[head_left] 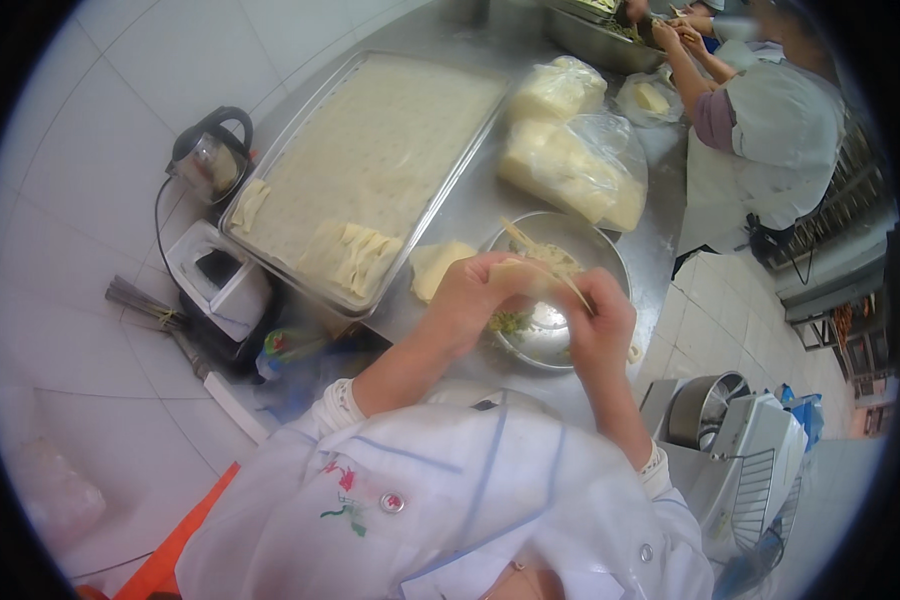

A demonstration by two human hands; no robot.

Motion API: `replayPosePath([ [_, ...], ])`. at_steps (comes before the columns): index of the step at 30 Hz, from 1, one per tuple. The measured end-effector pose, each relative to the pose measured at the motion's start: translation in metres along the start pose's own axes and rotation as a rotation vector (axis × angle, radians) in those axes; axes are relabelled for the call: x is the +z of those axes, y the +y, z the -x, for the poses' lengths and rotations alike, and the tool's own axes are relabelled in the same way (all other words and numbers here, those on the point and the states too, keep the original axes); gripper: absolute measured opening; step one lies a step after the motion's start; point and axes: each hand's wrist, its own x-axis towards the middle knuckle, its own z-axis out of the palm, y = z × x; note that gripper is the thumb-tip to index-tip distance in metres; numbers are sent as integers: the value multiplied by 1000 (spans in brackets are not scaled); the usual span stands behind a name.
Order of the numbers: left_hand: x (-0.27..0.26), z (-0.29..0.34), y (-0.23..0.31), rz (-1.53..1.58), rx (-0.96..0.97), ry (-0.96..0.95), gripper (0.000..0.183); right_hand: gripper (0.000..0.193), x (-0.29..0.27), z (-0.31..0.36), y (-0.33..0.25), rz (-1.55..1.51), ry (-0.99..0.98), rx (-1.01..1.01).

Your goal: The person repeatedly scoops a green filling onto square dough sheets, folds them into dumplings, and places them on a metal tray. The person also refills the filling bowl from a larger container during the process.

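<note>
Tight table strip was left beyond bowl | dough was pinched above, left hand, right hand both closed!

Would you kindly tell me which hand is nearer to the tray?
Left. The left hand is to the right of the near end of the tray, not touching it; the right hand is farther right, by the bowl's right side.

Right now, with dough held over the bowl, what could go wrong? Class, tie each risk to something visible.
The held dough, pinched between the left hand and right hand, could tear if either grip pulls too hard. If it slips, it might land in the metal bowl below. The dough pieces crowded together on the tray could stick to each other.
</note>
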Motion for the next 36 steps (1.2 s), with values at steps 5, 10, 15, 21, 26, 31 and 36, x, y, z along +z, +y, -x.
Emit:
replayPosePath([
  [5, -5, 1, -1, 86, 75, -92, 34, 12, -4, 2, 11, -317, -26, 383],
  [10, -8, 7, 4, 70, 111, -237, 46, 16, -15, 7, 21, -741, -224, 787],
  [15, -18, 17, 8, 40, 103, -346, 44, 21, -12, 7, 21, -793, -322, 809],
  [21, -36, 21, 1, -15, 66, -344, 46, 15, -3, 12, 21, -709, -310, 797],
  [26, -49, 23, 4, -568, 33, -300, 49, 11, 12, 16, 23, -469, -378, 661],
  [31, -91, 16, 12, -764, -136, -133, 34, 25, 24, 15, 23, -331, -367, 438],
  [36, -242, -1, 64, -712, 88, 430, 27, 32, -2, 4, 39, -228, -237, 560],
])
